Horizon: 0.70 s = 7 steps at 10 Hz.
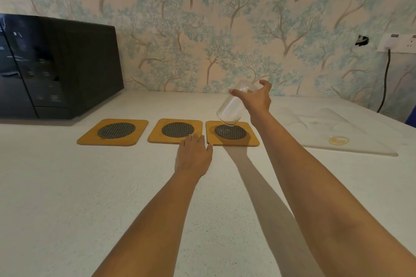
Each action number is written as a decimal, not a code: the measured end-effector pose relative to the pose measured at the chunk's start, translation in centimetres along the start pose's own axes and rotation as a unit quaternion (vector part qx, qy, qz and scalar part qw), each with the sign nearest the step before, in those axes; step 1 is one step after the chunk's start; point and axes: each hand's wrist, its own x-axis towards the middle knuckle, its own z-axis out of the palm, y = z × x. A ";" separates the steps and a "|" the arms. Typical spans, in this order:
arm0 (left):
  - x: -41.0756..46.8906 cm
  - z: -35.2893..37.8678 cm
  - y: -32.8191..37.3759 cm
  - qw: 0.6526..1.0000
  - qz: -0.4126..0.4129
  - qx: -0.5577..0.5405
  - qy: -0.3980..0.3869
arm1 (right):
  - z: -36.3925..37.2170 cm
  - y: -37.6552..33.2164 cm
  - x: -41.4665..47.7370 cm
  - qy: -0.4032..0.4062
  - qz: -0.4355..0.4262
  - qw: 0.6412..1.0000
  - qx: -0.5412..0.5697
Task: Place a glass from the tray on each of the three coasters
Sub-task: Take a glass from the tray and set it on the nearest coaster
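Above the right-most square wooden coaster with a dark mesh disc (232,133), the right hand (256,99) is grasping a clear cylindrical drinking glass (231,105), which is tilting with its base hanging just over the disc. The left hand (194,155) is lying flat and released on the speckled white worktop (67,186), fingertips touching the front edge of the middle coaster (175,131). The left coaster (113,132) is lying bare. The translucent white tray (337,132) is sitting to the right.
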 end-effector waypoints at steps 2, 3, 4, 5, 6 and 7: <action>0.2 0.2 0.0 1.000 -0.003 -0.001 -0.002 | 0.8 0.2 0.8 -0.001 0.037 0.995 0.094; 0.2 0.2 0.0 1.000 -0.001 -0.002 -0.001 | 1.0 0.5 1.2 -0.010 0.026 0.994 0.105; 0.3 0.3 -0.1 1.000 -0.001 0.000 -0.002 | 1.2 0.8 1.4 -0.010 0.027 0.992 0.123; 0.3 0.2 -0.1 1.000 -0.003 0.000 -0.004 | 1.4 1.0 1.8 -0.034 0.038 0.989 0.140; 0.2 0.1 0.0 1.000 -0.002 0.000 -0.005 | 1.9 1.1 2.2 -0.079 0.060 0.990 0.104; 0.2 0.1 0.0 1.000 0.000 0.003 -0.004 | 2.2 1.4 2.3 -0.082 0.055 0.994 0.045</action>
